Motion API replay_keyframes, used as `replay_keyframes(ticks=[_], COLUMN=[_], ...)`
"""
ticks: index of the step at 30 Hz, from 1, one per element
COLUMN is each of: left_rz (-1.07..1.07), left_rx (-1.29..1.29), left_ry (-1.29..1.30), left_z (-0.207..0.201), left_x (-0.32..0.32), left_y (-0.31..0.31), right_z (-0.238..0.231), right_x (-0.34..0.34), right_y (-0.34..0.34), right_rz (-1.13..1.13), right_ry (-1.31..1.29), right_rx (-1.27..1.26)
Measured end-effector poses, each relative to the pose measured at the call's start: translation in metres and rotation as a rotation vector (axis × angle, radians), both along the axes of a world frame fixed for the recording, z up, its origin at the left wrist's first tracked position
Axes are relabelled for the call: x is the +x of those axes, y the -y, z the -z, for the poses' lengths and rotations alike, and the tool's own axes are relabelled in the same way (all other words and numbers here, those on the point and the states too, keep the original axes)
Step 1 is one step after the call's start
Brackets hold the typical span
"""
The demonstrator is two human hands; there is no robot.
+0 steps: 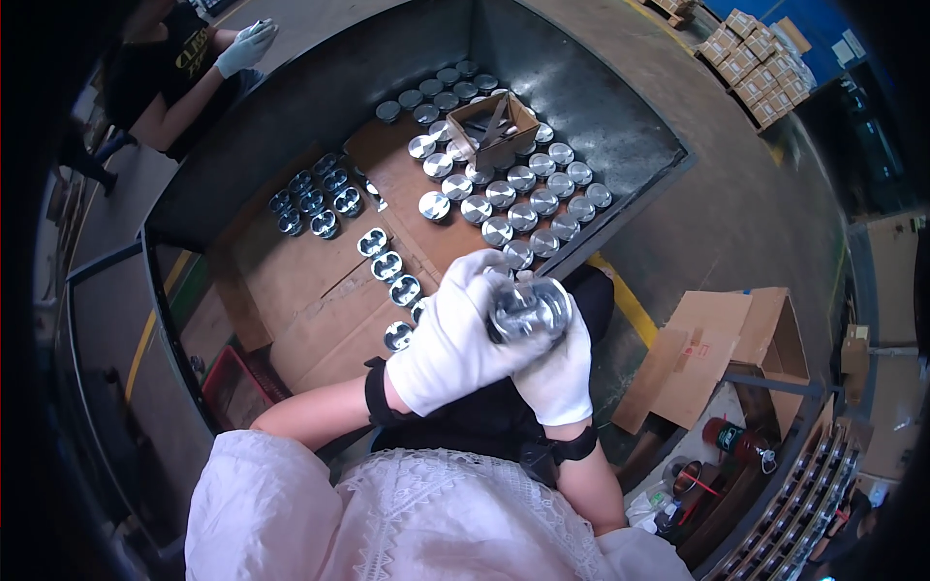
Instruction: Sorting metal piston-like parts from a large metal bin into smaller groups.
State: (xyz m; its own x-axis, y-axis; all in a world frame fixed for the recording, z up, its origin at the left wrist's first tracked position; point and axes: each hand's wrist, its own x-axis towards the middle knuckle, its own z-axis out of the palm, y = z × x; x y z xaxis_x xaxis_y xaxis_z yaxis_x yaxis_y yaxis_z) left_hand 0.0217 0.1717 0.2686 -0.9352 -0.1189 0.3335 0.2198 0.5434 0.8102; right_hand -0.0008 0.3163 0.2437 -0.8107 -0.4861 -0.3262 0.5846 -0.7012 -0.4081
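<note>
A shiny metal piston (528, 308) sits between both of my white-gloved hands, just above the near rim of a large metal bin. My left hand (457, 334) wraps over its left side. Under it and to its right, my right hand (560, 373) cups it. Inside the bin, several more pistons stand crown-up in rows (528, 198) on brown cardboard sheets (310, 281). Other pistons lie open side up in a short line (387, 266) and in a darker cluster (315, 203) further left.
A small open cardboard box (494, 126) rests among the far pistons. The bin's dark steel wall (601, 107) rises behind. Flattened cartons (712, 349) lie on the floor at right, stacked boxes (756, 58) far right. Another person in gloves (247, 46) works at upper left.
</note>
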Motion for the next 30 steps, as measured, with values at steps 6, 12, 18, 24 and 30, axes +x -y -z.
replay_keyframes(ticks=[6, 12, 18, 24, 30], left_rz=[-0.003, -0.118, -0.358, -0.25, -0.283], left_rx=[-0.121, -0.123, -0.369, -0.443, -0.383], left_ry=[-0.231, -0.076, 0.718, 0.982, 1.059], left_z=[0.004, 0.035, 0.162, 0.333, 0.358], left_x=[0.0, 0.008, 0.001, 0.047, 0.061], left_y=[0.0, 0.04, 0.185, 0.227, 0.17], right_z=[0.022, 0.017, 0.052, 0.062, 0.059], right_x=[-0.007, -0.022, -0.044, -0.043, -0.045], right_y=[0.008, 0.027, 0.022, 0.024, 0.024], right_rz=[-0.024, -0.073, 0.001, -0.103, -0.185], right_ry=[-0.048, -0.573, -1.304, -1.563, -1.55], right_rx=[0.077, 0.51, 1.491, 1.756, 1.841])
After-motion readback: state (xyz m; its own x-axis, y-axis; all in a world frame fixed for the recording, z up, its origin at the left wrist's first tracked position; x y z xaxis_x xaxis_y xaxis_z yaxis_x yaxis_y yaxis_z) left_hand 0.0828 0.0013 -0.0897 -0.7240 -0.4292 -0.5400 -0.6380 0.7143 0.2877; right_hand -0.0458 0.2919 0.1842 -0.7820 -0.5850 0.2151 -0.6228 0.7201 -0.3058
